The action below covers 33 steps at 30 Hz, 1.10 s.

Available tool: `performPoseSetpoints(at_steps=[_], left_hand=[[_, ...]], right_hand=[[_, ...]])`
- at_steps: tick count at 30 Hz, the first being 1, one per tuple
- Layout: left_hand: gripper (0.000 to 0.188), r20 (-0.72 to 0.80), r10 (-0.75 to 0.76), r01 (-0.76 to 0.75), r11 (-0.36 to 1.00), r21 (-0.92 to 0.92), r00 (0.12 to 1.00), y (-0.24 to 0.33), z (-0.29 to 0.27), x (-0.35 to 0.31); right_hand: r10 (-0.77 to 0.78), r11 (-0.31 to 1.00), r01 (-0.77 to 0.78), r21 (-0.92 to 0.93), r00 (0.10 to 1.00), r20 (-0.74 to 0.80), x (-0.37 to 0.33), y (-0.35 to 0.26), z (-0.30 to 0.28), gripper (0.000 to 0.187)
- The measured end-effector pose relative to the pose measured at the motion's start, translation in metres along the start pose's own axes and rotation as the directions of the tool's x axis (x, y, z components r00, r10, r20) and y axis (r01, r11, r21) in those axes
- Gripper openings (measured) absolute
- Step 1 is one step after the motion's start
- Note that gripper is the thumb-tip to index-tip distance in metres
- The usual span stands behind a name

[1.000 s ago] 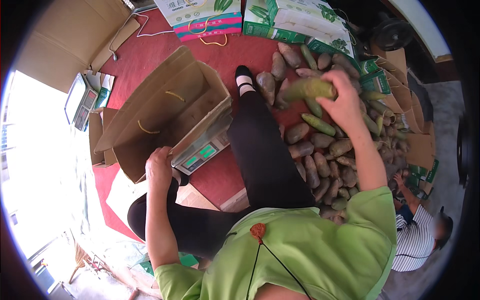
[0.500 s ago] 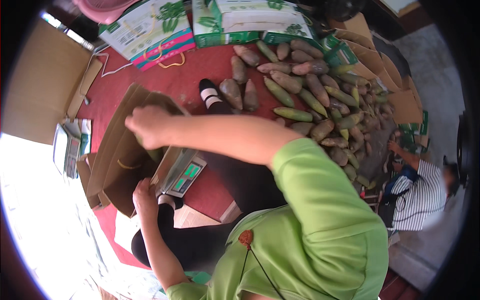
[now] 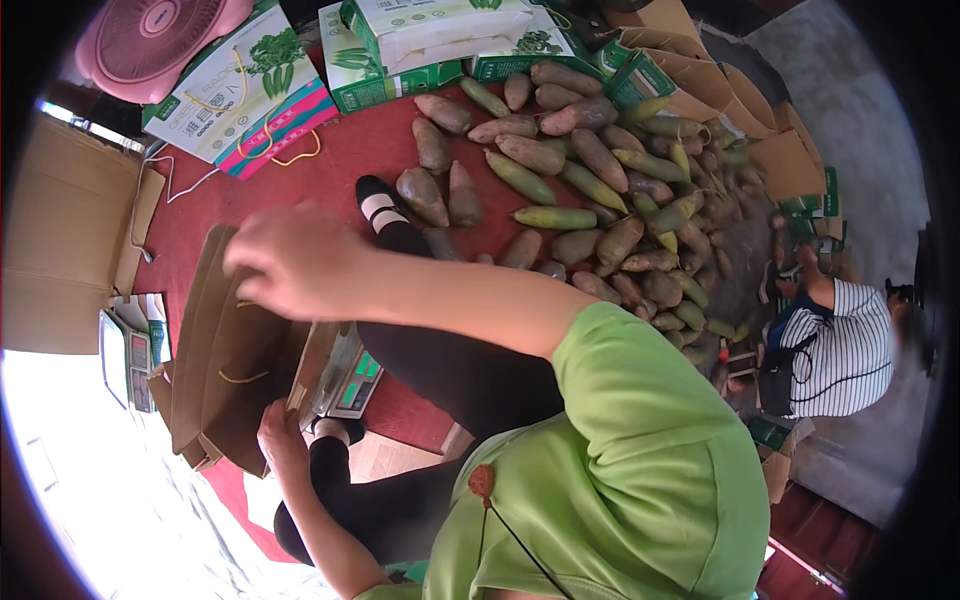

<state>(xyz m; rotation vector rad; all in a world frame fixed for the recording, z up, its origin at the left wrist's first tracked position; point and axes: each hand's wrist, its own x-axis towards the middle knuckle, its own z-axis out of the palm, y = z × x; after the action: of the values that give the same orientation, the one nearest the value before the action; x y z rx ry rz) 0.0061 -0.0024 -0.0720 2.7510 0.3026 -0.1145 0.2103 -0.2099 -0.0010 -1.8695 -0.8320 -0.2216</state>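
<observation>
A brown cardboard carrier bag (image 3: 215,355) with yellow cord handles stands with its mouth up at my left front. My left hand (image 3: 285,440) is closed on its near edge. Over the bag's mouth hangs my right hand (image 3: 300,265), slightly blurred, fingers parted and nothing visible in them. What lies deep inside the bag is hidden. Right beside the bag sits a digital scale (image 3: 355,385) with a lit green display, partly covered by the bag. Many long green and brownish radishes (image 3: 540,160) lie heaped on the red floor (image 3: 330,180) to the right.
Printed gift boxes (image 3: 420,50) and a pink fan (image 3: 150,40) stand at the back. Open cardboard bags (image 3: 690,85) line the heap's far right. Another scale (image 3: 128,360) is at the left. A person in a striped shirt (image 3: 835,350) bends at the right. My legs stretch forward beside the bag.
My right hand has risen out of the bag's mouth; the green radish under it before no longer shows. My left hand still grips the bag. The view has shifted somewhat.
</observation>
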Motion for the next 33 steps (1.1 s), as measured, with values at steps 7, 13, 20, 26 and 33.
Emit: performPoseSetpoints(at_steps=[7,13,20,26,33], left_hand=[[0.023,0.0,-0.03,0.03,0.998,-0.053,1.0,0.005,-0.003,0.002],[0.026,0.005,-0.055,0.055,0.996,-0.073,0.998,0.002,0.001,0.001],[0.027,0.004,-0.072,0.072,0.995,-0.074,0.997,-0.002,0.001,-0.003],[0.025,0.05,-0.161,0.163,0.985,-0.049,0.986,0.01,-0.002,0.001],[0.021,0.068,-0.218,0.222,0.973,-0.064,0.974,0.019,-0.006,0.004]], right_hand=[[0.58,0.794,-0.589,-0.149,0.808,-0.103,-0.161,0.157,-0.062,0.011],[0.854,0.46,-0.768,-0.445,0.52,-0.013,-0.279,0.208,-0.069,0.015],[0.81,0.416,-0.582,-0.699,0.586,-0.006,-0.274,0.263,-0.076,0.013],[0.807,0.352,-0.601,-0.718,0.583,-0.092,-0.245,0.316,-0.078,0.017],[0.859,0.286,-0.637,-0.716,0.501,-0.102,-0.182,0.363,-0.081,0.025]])
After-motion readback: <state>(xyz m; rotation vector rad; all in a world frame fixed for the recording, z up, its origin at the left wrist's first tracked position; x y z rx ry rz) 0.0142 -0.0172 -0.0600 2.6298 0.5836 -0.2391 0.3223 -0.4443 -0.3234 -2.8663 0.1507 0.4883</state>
